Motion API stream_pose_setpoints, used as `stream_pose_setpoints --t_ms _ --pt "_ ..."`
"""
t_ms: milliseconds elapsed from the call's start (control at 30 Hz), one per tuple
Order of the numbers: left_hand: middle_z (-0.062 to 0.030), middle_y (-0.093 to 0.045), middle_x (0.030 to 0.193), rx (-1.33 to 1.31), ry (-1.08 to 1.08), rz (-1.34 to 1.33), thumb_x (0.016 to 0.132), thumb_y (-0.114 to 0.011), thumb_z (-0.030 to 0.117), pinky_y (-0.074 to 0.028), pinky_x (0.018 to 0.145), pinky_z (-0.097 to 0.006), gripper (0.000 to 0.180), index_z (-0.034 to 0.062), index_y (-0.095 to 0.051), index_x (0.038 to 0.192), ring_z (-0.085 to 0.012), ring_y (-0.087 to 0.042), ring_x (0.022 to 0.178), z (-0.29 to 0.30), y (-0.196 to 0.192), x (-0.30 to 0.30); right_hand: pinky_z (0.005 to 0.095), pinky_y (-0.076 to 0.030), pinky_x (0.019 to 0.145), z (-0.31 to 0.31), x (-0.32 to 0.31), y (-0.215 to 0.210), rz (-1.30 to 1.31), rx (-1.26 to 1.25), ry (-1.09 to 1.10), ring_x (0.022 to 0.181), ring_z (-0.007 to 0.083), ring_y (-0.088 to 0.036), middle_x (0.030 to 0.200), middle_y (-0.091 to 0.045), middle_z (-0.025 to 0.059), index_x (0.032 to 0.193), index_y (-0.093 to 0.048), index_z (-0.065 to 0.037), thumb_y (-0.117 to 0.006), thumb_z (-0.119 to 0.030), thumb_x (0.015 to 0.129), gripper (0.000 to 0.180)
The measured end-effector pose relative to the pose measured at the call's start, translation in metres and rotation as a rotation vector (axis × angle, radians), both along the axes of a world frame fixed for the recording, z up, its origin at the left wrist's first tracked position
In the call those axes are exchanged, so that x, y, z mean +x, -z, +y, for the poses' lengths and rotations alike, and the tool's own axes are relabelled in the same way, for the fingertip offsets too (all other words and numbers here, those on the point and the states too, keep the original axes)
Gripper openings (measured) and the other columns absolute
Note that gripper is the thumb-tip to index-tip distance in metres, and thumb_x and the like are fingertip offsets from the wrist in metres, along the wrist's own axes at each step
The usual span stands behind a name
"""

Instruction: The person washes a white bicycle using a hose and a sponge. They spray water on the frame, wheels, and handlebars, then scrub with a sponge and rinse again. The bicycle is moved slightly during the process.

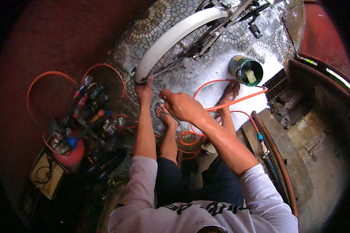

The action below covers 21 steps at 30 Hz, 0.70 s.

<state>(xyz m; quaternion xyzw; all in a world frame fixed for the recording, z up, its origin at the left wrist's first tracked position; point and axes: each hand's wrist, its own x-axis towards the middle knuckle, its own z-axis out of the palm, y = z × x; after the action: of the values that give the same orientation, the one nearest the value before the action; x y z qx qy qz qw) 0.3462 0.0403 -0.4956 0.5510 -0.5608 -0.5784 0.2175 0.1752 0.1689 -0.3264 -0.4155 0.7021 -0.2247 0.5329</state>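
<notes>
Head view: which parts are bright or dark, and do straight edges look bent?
In the head view, the foam-covered paving near the green can is the brightest, nearly washed out; the left side around the cluster of bottles is dim and reddish; the corners are black from the fisheye rim; the plank edge at the right curves; the left hand and right hand look sharp.

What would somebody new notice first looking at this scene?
Probably the white bicycle wheel at top centre, with the left hand on its lower end and the right hand beside it. Next, the orange hose looping over the soapy mosaic floor, and the green can to the right.
</notes>
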Motion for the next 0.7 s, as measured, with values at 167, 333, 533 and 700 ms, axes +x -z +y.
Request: stream_pose_setpoints --t_ms 167,333,533,700 --pt "-0.0152 -0.059 0.131 0.039 0.013 -0.433 0.08 -0.08 0.035 -0.042 0.1 -0.04 0.069 -0.0029 -0.052 0.131 -0.0277 -0.055 0.119 -0.009 0.03 0.023 0.0571 -0.049 0.07 0.0 0.011 0.006 -0.005 -0.042 -0.012 0.079 0.0462 -0.065 0.08 -0.066 0.0254 0.116 -0.055 -0.009 -0.053 -0.02 0.094 0.025" --pt "-0.0167 -0.061 0.127 0.016 0.03 -0.258 0.082 -0.08 0.024 -0.043 0.1 -0.039 0.061 -0.0041 -0.053 0.129 -0.0288 -0.056 0.118 0.002 0.036 0.017 0.0574 -0.049 0.069 0.004 0.008 0.016 0.031 0.005 0.022 0.078 0.0461 -0.065 0.079 -0.066 0.0255 0.116 -0.055 -0.009 -0.052 -0.019 0.094 0.025" --pt "-0.0174 -0.06 0.13 0.035 -0.085 -0.225 0.084 -0.077 0.033 -0.042 0.102 -0.039 0.069 -0.0036 -0.049 0.135 -0.0301 -0.055 0.119 -0.002 0.059 0.022 0.0571 -0.049 0.068 0.0 0.01 0.013 0.014 0.0 -0.001 0.077 0.0469 -0.064 0.08 -0.066 0.0259 0.116 -0.055 -0.009 -0.053 -0.018 0.092 0.025" --pt "-0.0144 -0.061 0.13 -0.106 0.038 -0.451 0.081 -0.076 0.047 -0.045 0.096 -0.038 0.076 -0.0016 -0.054 0.134 -0.0302 -0.058 0.112 -0.005 0.073 0.042 0.0566 -0.049 0.07 -0.005 0.019 0.01 -0.031 -0.073 0.003 0.078 0.0475 -0.064 0.081 -0.066 0.0266 0.116 -0.055 -0.009 -0.054 -0.018 0.092 0.026"
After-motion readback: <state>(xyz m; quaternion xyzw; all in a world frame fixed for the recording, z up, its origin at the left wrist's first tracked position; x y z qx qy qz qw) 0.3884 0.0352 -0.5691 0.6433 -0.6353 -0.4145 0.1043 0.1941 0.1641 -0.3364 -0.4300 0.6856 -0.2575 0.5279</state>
